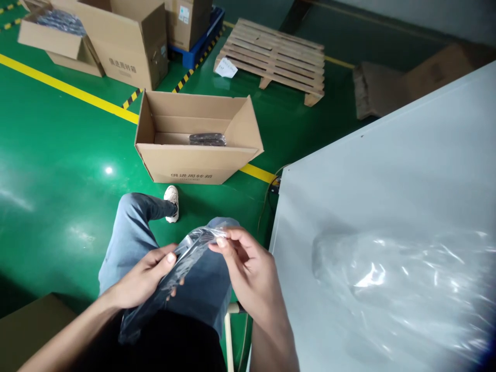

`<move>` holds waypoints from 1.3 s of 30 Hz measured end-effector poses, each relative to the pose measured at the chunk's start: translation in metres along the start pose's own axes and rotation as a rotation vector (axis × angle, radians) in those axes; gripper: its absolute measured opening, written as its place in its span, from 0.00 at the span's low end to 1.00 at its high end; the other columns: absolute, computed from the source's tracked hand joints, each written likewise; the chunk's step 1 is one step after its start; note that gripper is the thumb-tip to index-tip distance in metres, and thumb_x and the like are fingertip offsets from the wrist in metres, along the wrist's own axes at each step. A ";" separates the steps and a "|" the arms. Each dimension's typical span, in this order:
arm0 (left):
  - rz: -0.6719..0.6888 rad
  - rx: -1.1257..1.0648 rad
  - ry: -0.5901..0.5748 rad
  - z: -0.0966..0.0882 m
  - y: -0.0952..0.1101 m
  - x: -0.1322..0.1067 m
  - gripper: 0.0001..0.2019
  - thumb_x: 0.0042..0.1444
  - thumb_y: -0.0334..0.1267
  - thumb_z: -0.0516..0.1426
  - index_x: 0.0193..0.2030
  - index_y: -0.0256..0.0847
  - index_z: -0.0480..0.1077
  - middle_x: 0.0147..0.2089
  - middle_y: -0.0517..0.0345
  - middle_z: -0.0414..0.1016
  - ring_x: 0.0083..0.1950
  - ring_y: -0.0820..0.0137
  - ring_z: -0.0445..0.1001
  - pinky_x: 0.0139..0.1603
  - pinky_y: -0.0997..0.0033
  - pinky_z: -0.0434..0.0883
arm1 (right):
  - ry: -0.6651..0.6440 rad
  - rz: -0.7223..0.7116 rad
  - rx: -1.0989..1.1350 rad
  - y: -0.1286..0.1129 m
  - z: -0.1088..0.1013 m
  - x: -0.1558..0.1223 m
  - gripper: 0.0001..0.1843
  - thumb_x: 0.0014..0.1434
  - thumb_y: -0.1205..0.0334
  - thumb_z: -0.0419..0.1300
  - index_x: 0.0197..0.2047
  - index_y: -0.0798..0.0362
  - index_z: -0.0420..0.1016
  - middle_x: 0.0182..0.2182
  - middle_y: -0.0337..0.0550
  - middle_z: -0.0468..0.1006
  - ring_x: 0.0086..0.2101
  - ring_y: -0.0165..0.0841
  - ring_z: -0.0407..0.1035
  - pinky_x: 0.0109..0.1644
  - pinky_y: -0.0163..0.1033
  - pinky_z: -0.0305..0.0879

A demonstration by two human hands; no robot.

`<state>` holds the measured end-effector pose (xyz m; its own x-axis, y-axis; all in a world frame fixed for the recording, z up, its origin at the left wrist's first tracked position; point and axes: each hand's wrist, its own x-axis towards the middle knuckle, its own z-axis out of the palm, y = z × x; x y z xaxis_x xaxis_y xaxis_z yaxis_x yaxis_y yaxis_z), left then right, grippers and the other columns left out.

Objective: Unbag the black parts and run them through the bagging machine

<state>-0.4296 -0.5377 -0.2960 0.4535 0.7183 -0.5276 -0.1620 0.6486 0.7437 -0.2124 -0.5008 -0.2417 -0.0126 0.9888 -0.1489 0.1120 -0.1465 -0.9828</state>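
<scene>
A dark, flat item in a clear plastic bag (170, 276) lies slantwise across my lap; what is inside the wrap cannot be made out. My left hand (149, 276) is closed round its middle, thumb on top and fingertips showing underneath. At the bag's upper end, my right hand (250, 268) pinches the loose plastic between thumb and fingers. Beyond my knees, an open cardboard box (194, 163) stands on the floor, with several dark plastic-wrapped items (207, 139) stacked inside.
To my right is a grey-white table (310, 206) bearing a heap of clear plastic bags (403, 279). Farther off are a wooden pallet (271, 57), another large carton (127, 51) and a box of wrapped items (50, 39). Yellow lines (70, 85) mark the green floor.
</scene>
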 end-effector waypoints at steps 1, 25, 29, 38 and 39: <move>-0.047 -0.036 -0.003 0.000 0.001 0.000 0.33 0.61 0.70 0.61 0.46 0.35 0.73 0.35 0.52 0.78 0.28 0.70 0.73 0.30 0.73 0.72 | -0.001 0.004 0.017 0.000 -0.001 -0.001 0.11 0.67 0.50 0.66 0.41 0.49 0.79 0.39 0.42 0.83 0.34 0.35 0.82 0.48 0.44 0.86; 0.620 0.950 0.431 0.018 0.004 -0.002 0.24 0.69 0.55 0.62 0.65 0.46 0.67 0.55 0.55 0.79 0.52 0.65 0.81 0.52 0.68 0.77 | 0.089 0.153 0.261 0.061 0.027 -0.017 0.16 0.62 0.46 0.70 0.43 0.49 0.83 0.34 0.41 0.83 0.41 0.37 0.78 0.48 0.39 0.75; 0.688 0.891 0.452 0.014 0.005 -0.005 0.18 0.70 0.45 0.63 0.62 0.45 0.70 0.51 0.59 0.82 0.47 0.73 0.82 0.51 0.78 0.75 | 0.107 0.132 0.294 0.060 0.026 -0.016 0.17 0.62 0.43 0.70 0.43 0.48 0.83 0.36 0.40 0.83 0.39 0.35 0.76 0.47 0.39 0.74; 1.125 1.199 0.540 0.015 0.013 -0.001 0.06 0.67 0.26 0.63 0.50 0.33 0.76 0.47 0.48 0.85 0.46 0.70 0.84 0.53 0.77 0.76 | 0.113 0.154 0.248 0.055 0.024 -0.015 0.21 0.61 0.42 0.71 0.33 0.51 0.76 0.25 0.35 0.73 0.29 0.28 0.64 0.34 0.35 0.65; 1.151 1.232 0.544 0.015 0.013 0.000 0.06 0.67 0.25 0.63 0.50 0.32 0.76 0.47 0.47 0.85 0.46 0.70 0.84 0.53 0.77 0.76 | 0.124 0.156 0.244 0.054 0.024 -0.015 0.21 0.61 0.42 0.71 0.32 0.51 0.75 0.25 0.35 0.73 0.28 0.28 0.64 0.34 0.35 0.66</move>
<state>-0.4188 -0.5333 -0.2801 0.2393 0.7915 0.5624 0.6485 -0.5614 0.5141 -0.2301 -0.5245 -0.2954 0.1090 0.9475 -0.3006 -0.1389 -0.2849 -0.9484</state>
